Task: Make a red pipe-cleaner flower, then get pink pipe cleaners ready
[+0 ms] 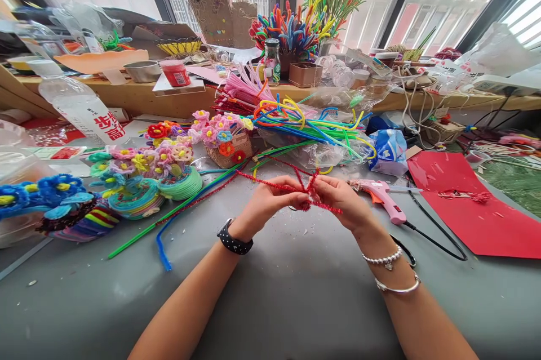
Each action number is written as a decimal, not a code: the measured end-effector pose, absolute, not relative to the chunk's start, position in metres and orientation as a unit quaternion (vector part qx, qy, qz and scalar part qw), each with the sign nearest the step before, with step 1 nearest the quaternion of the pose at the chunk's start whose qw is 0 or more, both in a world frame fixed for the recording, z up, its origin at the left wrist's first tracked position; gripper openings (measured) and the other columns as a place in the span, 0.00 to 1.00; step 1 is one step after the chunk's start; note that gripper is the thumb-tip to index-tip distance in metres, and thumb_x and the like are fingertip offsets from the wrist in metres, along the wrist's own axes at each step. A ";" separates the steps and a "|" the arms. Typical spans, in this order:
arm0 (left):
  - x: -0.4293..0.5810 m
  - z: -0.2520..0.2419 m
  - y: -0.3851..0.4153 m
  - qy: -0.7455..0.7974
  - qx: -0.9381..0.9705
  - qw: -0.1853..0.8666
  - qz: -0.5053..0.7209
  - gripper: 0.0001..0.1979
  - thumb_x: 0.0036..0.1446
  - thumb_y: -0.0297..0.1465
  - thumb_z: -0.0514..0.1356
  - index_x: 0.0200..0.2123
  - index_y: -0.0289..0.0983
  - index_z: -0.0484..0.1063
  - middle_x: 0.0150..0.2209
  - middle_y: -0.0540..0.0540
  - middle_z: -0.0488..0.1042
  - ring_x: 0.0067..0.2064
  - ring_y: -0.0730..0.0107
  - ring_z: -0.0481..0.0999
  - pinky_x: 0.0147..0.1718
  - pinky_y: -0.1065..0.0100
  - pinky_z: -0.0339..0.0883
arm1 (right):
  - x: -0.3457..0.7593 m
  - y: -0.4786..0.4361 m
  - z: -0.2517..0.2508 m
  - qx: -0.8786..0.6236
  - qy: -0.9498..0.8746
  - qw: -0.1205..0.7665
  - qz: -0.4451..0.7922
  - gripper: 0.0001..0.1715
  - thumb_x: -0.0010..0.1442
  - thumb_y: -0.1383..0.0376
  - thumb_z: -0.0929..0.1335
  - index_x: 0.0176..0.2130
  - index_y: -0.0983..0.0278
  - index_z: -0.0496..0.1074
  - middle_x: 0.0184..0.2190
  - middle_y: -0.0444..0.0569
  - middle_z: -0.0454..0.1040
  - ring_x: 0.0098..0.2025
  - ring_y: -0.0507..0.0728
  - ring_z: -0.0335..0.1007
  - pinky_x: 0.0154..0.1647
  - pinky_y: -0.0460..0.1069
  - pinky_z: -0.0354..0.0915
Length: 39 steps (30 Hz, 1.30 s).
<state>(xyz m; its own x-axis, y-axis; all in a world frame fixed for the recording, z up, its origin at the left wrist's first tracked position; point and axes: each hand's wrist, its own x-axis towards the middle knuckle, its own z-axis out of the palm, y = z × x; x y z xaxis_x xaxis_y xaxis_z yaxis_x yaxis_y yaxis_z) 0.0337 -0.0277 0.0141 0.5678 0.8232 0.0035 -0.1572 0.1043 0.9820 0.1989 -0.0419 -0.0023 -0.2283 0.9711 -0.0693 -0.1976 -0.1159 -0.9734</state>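
Observation:
Red tinsel pipe cleaners (325,207) are held up over the grey table in both hands, bent and crossing one another between the fingers. My left hand (274,202) pinches them from the left between thumb and fingers, and one strand sticks out past its knuckles. Close beside it, my right hand (336,199) grips the same red bundle from the right, with its fingertips partly hidden. Loose ends point upward and to the right. Just beyond the hands lie green pipe cleaners (139,240) and a blue pipe cleaner (163,247).
On the left stand pipe-cleaner flower baskets (181,182) and a tilted plastic bottle (82,103). A pink glue gun (382,196) with a black cord and red sheets (477,225) lie right. Behind is a colourful pipe-cleaner pile (313,129), below a cluttered shelf (143,89).

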 end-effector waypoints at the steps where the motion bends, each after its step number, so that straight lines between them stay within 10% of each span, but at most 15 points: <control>1: 0.034 0.013 -0.026 0.308 0.544 0.685 0.374 0.09 0.41 0.31 0.63 0.26 0.33 0.68 0.23 0.50 0.73 0.26 0.75 0.72 0.30 0.71 0.64 | 0.198 -0.041 -0.002 -0.427 -0.478 0.477 0.601 0.12 0.48 0.58 0.67 0.25 0.65 0.69 0.21 0.41 0.64 0.22 0.46 0.54 0.26 0.44 0.53; 25: 0.036 0.000 -0.019 0.319 0.415 0.750 0.405 0.10 0.41 0.27 0.64 0.30 0.33 0.68 0.30 0.48 0.74 0.32 0.74 0.73 0.36 0.71 0.64 | 0.176 -0.046 -0.005 -0.448 -0.502 0.641 0.369 0.11 0.49 0.62 0.67 0.34 0.61 0.63 0.24 0.42 0.70 0.24 0.49 0.64 0.26 0.46 0.61; 39: 0.035 -0.001 -0.018 0.326 0.414 0.745 0.409 0.10 0.43 0.30 0.62 0.33 0.34 0.72 0.32 0.46 0.75 0.34 0.72 0.73 0.38 0.70 0.65 | 0.188 -0.051 -0.005 -0.472 -0.741 0.477 -0.015 0.14 0.55 0.69 0.61 0.39 0.59 0.70 0.31 0.48 0.72 0.33 0.54 0.65 0.35 0.50 0.62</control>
